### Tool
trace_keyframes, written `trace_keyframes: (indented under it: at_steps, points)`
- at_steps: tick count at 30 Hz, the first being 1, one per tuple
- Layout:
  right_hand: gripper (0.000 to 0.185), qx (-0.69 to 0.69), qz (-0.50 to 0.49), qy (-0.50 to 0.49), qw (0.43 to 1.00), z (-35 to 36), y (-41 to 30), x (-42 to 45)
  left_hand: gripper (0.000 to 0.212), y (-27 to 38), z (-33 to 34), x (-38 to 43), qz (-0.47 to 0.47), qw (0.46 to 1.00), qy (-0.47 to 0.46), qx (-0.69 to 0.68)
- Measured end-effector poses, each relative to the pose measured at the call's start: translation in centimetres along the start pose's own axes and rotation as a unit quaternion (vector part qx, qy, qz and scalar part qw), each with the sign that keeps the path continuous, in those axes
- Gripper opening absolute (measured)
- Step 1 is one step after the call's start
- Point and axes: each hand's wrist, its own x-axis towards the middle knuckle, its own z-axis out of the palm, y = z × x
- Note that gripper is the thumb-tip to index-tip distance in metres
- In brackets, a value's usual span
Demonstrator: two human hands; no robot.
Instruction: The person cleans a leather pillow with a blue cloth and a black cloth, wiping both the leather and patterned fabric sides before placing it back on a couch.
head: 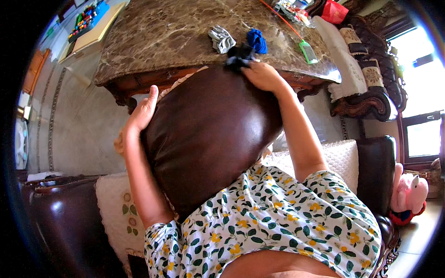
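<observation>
A dark brown leather cushion [208, 135] with a pale trim lies before my body, reaching up to the table's front edge. At the cushion's left side, my left hand [142, 112] rests against the edge with its thumb raised; its fingers are partly hidden. My right hand [261, 74] is at the cushion's far right corner, holding a dark cloth [240, 57] that looks blurred. Just beyond it on the marble table [163, 34] lie a crumpled grey cloth [221, 39] and a bunched blue cloth [257, 41].
A green-framed item [308, 52] with a red strap and some wrappers [295, 12] lie on the table's right part. A brown leather sofa [368, 59] stands at the right. Behind my right arm is a white quilted cushion [340, 160]. Tiled floor [83, 128] shows at the left.
</observation>
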Motion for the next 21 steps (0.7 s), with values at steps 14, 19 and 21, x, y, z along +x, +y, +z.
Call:
trace_keyframes:
  at_steps: [14, 19, 21]
  points:
    - [0.041, 0.098, -0.375, 0.164, 0.907, 0.2, -8.4, -5.0, 0.058, 1.6, -4.3, -3.3, 0.09, 0.889, 0.421, -0.154]
    - [0.041, 0.091, -0.345, 0.205, 0.912, 0.4, -8.2, -7.0, 0.066, 0.1, -2.3, -4.7, -0.091, 0.859, 0.239, -0.444]
    - [0.041, 0.091, -0.335, 0.211, 0.914, 0.3, -7.9, -7.0, 0.061, 2.7, -1.2, -5.7, -0.05, 0.788, 0.081, -0.608]
